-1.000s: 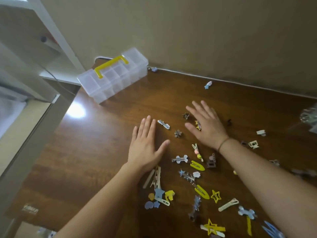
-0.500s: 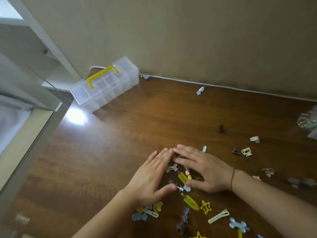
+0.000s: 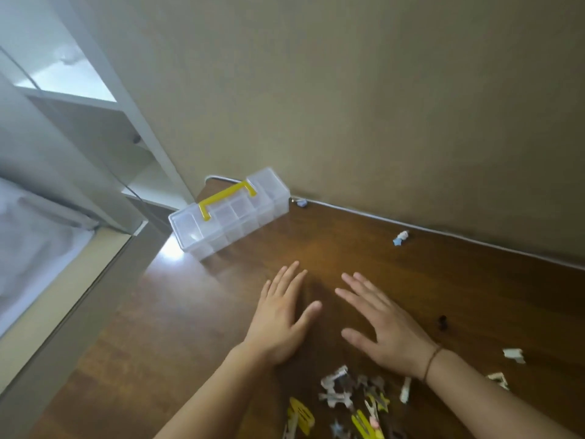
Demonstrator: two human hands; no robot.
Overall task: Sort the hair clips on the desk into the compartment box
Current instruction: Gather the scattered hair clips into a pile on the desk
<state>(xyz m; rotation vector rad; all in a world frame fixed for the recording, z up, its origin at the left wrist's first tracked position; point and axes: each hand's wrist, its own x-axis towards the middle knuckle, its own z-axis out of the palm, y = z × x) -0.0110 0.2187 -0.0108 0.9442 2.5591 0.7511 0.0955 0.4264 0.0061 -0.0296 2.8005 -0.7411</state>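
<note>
Head view: left hand (image 3: 278,324) and right hand (image 3: 384,331) flat, fingers spread, empty, on desk (image 3: 190,327).

Head-worn view, tilted down, close over desk (image 3: 196,327)

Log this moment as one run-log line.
left hand open, flat | right hand open, flat | mixed plastic hair clips piled | clear yellow-handled compartment box closed

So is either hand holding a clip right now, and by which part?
Nothing is held. The left hand and right hand both lie flat and open on the desk, with the pile of hair clips behind them near the wrists.
</note>
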